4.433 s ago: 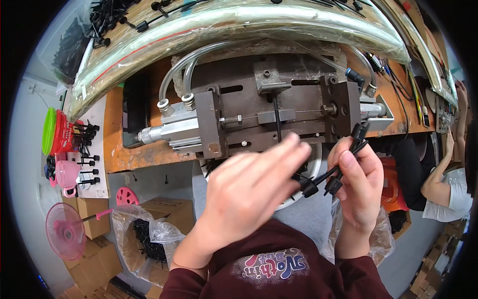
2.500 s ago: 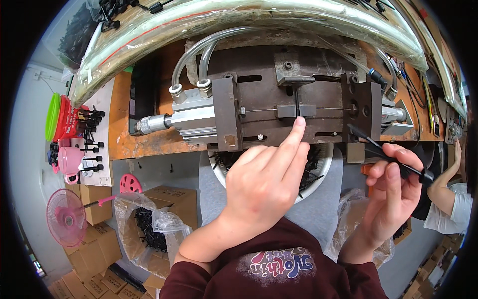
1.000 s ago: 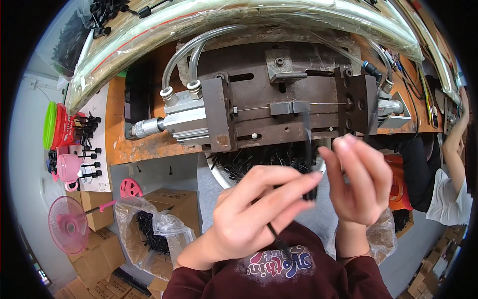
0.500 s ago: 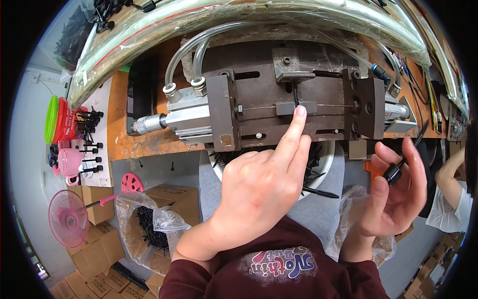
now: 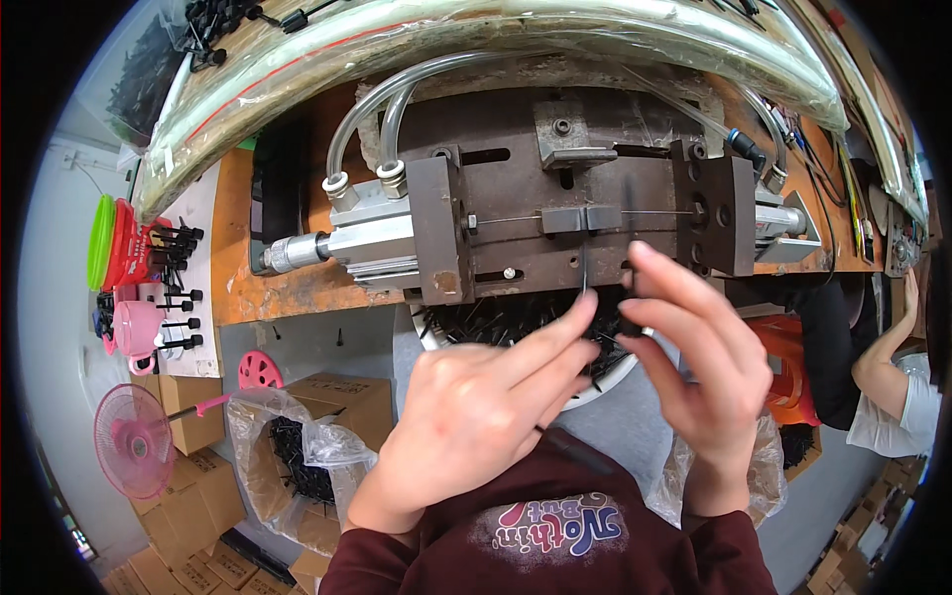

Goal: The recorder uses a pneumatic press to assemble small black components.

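A dark metal fixture (image 5: pixel 635 260) with a two-part grey block (image 5: pixel 563 220) at its middle is in front of me. A thin dark wand stem (image 5: pixel 585 263) runs from the gap in the block to my left fingertips. My left hand (image 5: pixel 476 416) is closed, its index finger stretched forward and the fingers blurred; a dark smear shows below it. My right hand (image 5: pixel 699 357) pinches a black mascara wand (image 5: pixel 632 288) by its cap, just in front of the fixture, with the stem pointing away from me and smeared by motion.
A white tub (image 5: pixel 625 375) of black wands sits below the fixture. Air cylinders (image 5: pixel 372 243) with clear hoses flank it. A plastic-lined box (image 5: pixel 297 461) of wands stands left, beside a pink fan (image 5: pixel 136 441). Another person's arm (image 5: pixel 888 372) shows at right.
My left hand has drawn back from the block toward me. My right hand has moved left with the mascara wand, up to the fixture's front edge.
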`<state>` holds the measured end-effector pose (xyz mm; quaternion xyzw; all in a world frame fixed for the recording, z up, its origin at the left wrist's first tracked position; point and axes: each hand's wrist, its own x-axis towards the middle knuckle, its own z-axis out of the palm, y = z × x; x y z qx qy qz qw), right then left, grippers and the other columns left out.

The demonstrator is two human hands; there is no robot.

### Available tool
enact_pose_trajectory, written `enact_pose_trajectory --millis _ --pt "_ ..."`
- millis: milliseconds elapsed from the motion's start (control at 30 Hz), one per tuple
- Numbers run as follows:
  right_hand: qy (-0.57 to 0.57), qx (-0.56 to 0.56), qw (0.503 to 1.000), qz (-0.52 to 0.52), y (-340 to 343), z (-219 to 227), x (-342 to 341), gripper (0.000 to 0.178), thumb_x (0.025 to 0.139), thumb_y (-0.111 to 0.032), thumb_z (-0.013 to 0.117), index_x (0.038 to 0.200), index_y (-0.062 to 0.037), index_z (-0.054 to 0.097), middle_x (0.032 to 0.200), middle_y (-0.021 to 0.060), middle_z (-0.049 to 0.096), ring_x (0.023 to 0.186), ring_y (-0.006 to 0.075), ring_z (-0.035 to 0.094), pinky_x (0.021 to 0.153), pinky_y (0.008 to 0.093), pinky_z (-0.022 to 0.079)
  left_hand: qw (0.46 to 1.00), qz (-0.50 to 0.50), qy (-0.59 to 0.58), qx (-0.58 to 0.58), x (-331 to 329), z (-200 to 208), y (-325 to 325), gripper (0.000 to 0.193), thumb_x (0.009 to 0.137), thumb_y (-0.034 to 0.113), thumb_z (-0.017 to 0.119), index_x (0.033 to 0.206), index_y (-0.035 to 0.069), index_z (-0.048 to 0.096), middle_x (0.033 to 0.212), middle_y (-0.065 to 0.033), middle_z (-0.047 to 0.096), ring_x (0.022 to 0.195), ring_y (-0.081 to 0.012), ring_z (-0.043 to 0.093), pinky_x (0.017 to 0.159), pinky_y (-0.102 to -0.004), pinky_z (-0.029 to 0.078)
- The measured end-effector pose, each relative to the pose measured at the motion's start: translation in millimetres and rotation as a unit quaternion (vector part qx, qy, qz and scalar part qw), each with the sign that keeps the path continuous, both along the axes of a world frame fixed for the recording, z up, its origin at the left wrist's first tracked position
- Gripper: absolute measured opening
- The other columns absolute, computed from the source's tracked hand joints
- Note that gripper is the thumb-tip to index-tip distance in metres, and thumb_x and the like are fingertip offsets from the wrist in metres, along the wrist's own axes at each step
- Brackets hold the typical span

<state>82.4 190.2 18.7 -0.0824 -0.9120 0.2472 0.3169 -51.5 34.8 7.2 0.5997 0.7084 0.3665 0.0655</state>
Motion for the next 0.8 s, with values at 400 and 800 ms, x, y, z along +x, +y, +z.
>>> enact_pose_trajectory --millis 400,800 --pt "-0.145 0.136 0.980 -0.019 -11.7 11.9 -23.4 0.025 0.070 -0.002 0.074 0.093 -0.0043 0.065 0.121 0.0083 0.067 0.056 0.0169 0.056 0.055 0.0289 0.047 0.754 0.026 -0.656 0.019 12.2 11.0 -28.7 0.046 0.099 0.033 0.052 0.115 -0.009 0.052 0.103 -0.0134 0.053 0.068 -0.0120 0.048 0.060 -0.0232 0.041" --pt "-0.035 -0.452 0.890 0.048 -22.1 15.0 -13.9 0.013 0.084 -0.003 0.072 0.094 0.0024 0.069 0.086 0.0043 0.065 0.061 0.0035 0.054 0.054 0.0174 0.041 0.737 -0.013 -0.670 -0.085 18.1 19.0 -28.5 0.033 0.105 0.022 0.044 0.122 -0.003 0.060 0.103 -0.0114 0.071 0.083 -0.0139 0.069 0.069 -0.0215 0.051"
